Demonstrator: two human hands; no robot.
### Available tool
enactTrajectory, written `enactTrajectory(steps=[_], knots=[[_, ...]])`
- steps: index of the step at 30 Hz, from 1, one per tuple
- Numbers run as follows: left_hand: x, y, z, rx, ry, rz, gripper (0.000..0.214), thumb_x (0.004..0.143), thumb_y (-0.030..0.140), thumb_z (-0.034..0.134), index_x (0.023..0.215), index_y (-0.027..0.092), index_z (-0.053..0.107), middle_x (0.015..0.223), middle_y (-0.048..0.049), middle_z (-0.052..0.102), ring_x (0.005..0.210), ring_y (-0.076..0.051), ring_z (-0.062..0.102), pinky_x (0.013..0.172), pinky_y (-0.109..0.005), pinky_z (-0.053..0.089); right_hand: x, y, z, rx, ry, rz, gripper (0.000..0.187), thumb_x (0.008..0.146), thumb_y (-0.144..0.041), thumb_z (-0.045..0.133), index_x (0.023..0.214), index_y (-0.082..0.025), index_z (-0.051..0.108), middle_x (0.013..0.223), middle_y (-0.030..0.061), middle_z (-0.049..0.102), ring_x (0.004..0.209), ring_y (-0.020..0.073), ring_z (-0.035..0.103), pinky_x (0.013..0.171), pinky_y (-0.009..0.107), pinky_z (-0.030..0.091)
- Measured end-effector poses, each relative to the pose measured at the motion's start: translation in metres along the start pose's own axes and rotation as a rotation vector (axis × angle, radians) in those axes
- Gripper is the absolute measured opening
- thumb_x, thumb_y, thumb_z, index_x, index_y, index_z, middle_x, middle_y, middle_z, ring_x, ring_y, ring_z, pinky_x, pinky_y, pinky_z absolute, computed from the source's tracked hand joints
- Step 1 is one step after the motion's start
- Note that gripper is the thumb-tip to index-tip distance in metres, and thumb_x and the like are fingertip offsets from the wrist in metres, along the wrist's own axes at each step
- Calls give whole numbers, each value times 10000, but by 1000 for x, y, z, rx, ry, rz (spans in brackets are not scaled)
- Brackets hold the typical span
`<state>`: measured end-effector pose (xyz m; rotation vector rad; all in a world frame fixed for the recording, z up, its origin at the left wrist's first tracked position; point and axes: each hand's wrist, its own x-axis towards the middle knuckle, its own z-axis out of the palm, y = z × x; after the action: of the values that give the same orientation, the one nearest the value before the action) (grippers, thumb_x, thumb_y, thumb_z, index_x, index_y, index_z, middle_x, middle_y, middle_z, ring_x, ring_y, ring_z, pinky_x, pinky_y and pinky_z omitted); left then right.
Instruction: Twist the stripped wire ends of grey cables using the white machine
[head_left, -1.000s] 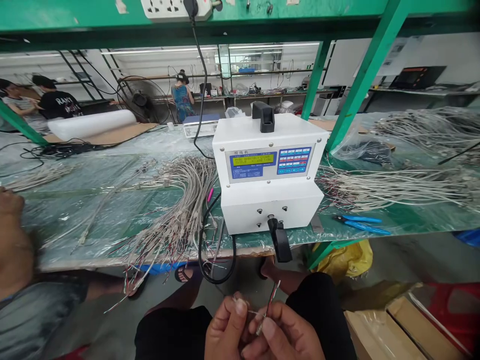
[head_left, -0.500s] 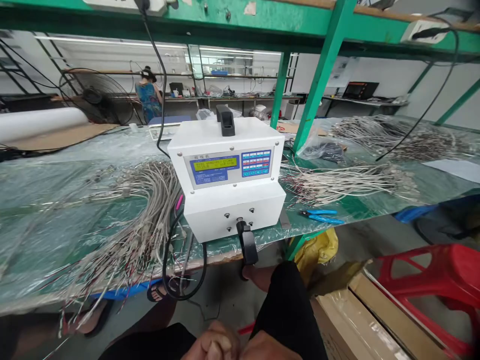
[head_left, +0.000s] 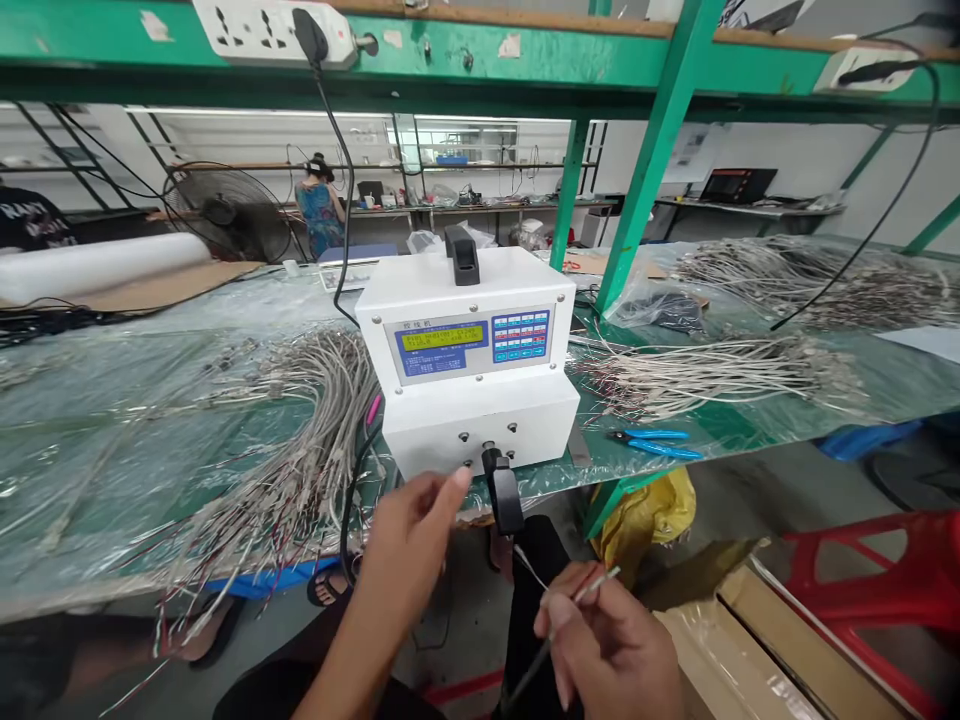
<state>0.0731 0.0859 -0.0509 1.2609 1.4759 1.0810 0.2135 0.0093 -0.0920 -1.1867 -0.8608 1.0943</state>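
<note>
The left hand (head_left: 409, 530) has risen, fingers open, toward the black clamp (head_left: 502, 488), while the right hand (head_left: 607, 640) pinches a wire (head_left: 559, 615).

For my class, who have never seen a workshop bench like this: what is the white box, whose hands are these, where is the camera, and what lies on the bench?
The camera sits on the worker's head, looking forward and down, so the two hands at the bottom are that person's own. The right hand pinches a thin grey cable with bare wire ends. The left hand reaches toward the black clamp on the front of the white machine, which has a small screen and a keypad. The green bench, covered in clear plastic, carries bundles of grey cables on the left, more cables on the right, and blue pliers. Another person works far behind.
</note>
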Motion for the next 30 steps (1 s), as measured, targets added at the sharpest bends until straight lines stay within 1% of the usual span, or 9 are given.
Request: enactTrajectory(steps=[2, 3, 7, 10, 14, 19, 23, 27, 30], knots=[[21, 6, 4, 56, -197, -83, 513, 836, 581, 602, 524, 200, 456, 397, 62, 356, 378, -105, 359, 421, -233, 257, 9, -5, 2, -24, -60, 74, 322, 817, -383, 636, 636, -151, 506, 657, -12, 558, 369, 4, 344, 387, 154, 272], [29, 7, 7, 43, -260, -117, 530, 823, 608, 596, 514, 206, 440, 393, 62, 342, 366, -104, 342, 405, -234, 243, 13, -6, 3, -38, -88, 98, 315, 810, -375, 633, 635, -156, 488, 647, -15, 548, 375, 7, 332, 394, 161, 267], [46, 7, 21, -79, -375, -187, 537, 774, 594, 634, 522, 245, 313, 434, 103, 211, 390, -70, 169, 381, -226, 136, 22, -5, 8, -116, -152, 131, 311, 817, -364, 593, 637, -192, 405, 535, -80, 392, 408, 35, 290, 426, 185, 210], [49, 5, 24, -161, -397, -216, 502, 770, 533, 645, 554, 249, 291, 469, 115, 174, 419, -67, 126, 388, -220, 99, 26, -3, 10, -169, -162, 107, 309, 840, -364, 565, 632, -198, 407, 522, -96, 312, 423, 47, 275, 436, 205, 185], [50, 1, 22, -224, -404, -242, 443, 783, 473, 636, 559, 231, 340, 481, 109, 206, 420, -62, 138, 389, -211, 97, 30, 1, 11, -168, -171, 104, 306, 863, -357, 547, 632, -196, 428, 504, -101, 305, 412, 47, 259, 435, 219, 174], [49, -1, 23, -272, -411, -267, 438, 775, 479, 657, 573, 221, 366, 498, 106, 234, 411, -54, 158, 388, -205, 105, 36, 2, 11, -171, -134, 107, 303, 861, -364, 547, 632, -192, 450, 490, -98, 333, 401, 48, 273, 430, 219, 180], [49, -2, 23, -308, -414, -267, 472, 771, 485, 667, 567, 230, 326, 501, 109, 218, 406, -54, 165, 383, -205, 123, 37, 2, 12, -205, -95, 111, 304, 854, -385, 551, 639, -188, 465, 490, -91, 365, 403, 50, 284, 426, 213, 204], [48, -3, 23, -316, -423, -257, 484, 778, 520, 663, 573, 232, 332, 505, 110, 212, 416, -62, 158, 382, -207, 123, 33, 3, 14, -222, -98, 126, 318, 870, -403, 550, 651, -187, 469, 455, -96, 359, 403, 57, 308, 420, 195, 225], [45, -2, 24, -300, -403, -239, 529, 767, 567, 670, 558, 236, 315, 497, 110, 193, 423, -68, 164, 390, -208, 131, 29, 3, 15, -171, -111, 150, 321, 868, -443, 571, 709, -168, 519, 474, -87, 398, 418, 63, 367, 426, 172, 309]])
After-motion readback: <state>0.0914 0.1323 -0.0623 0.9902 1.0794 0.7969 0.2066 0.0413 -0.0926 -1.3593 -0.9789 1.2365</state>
